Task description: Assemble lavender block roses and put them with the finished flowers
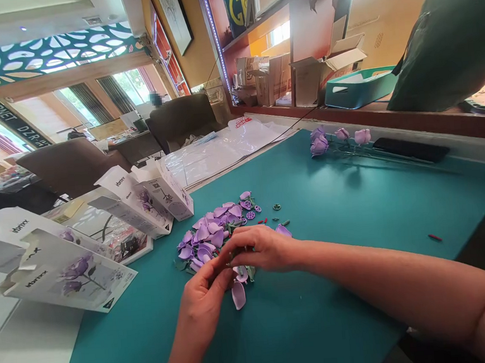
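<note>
A heap of purple petal pieces (pixel 202 235) lies on the green mat (pixel 337 314), mixed with green parts. Over its near right side my left hand (pixel 205 302) and my right hand (pixel 260 250) meet at their fingertips. Both are closed in a pinch; what sits between the fingers is too small and hidden to make out. Just below the fingers lies a single pale petal (pixel 238 295). Another purple petal (pixel 284 231) rests beyond my right hand. Small purple wheel-shaped pieces (pixel 251 215), a green ring (pixel 276 207) and tiny red pieces (pixel 263 221) lie behind the hands.
Open white boxes with flower pictures (pixel 82 272) stand at the left. Assembled purple roses (pixel 319 142) lie at the back right beside a black case (pixel 410 149). A small red piece (pixel 435 238) is at the right. Clear plastic sheeting (pixel 219 150) covers the far surface.
</note>
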A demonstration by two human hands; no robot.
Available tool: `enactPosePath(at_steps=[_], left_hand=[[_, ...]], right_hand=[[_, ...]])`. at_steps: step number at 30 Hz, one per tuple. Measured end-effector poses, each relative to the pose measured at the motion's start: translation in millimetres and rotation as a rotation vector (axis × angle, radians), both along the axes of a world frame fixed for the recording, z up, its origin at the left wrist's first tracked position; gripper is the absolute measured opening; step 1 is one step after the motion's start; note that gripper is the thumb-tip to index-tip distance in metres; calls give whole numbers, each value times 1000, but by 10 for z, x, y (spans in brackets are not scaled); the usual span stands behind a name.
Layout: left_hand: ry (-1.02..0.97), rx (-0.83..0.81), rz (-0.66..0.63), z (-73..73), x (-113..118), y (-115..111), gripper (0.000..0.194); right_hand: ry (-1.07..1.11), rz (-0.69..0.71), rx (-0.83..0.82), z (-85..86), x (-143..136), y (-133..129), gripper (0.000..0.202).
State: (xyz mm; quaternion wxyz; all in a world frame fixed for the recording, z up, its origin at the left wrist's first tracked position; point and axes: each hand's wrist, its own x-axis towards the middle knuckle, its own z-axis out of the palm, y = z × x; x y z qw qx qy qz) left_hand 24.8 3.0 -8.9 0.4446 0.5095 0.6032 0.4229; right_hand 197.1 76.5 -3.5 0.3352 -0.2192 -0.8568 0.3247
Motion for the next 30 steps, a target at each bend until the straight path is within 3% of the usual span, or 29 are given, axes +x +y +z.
enactPosePath(at_steps=[3, 6, 11, 16, 21, 24, 26, 30], left_hand=[[31, -37, 71, -13, -48, 25, 44], [8, -45, 121, -45, -94, 49, 47], [-77, -35, 141, -55, -86, 58, 46], [-122, -37, 141, -34, -64, 39, 45], [-152, -57, 154, -20, -51, 19, 44], [-156, -54, 136, 5, -33, 12, 38], [-162, -45, 132, 21, -25, 7, 35], [-206, -61, 151, 25, -22, -5, 37]], right_hand=[[-125, -97, 110, 86, 148, 132, 14], [-429, -153, 197, 170, 335, 244, 14], [-832, 3, 294, 148, 434, 249, 17], [-961, 1, 403, 41, 321, 213, 24], [-918, -22, 342, 11, 287, 275, 16], [-725, -28, 208, -15, 284, 331, 10], [-526, -53, 43, -50, 265, 368, 9], [-104, -96, -436, -130, 187, 419, 12]])
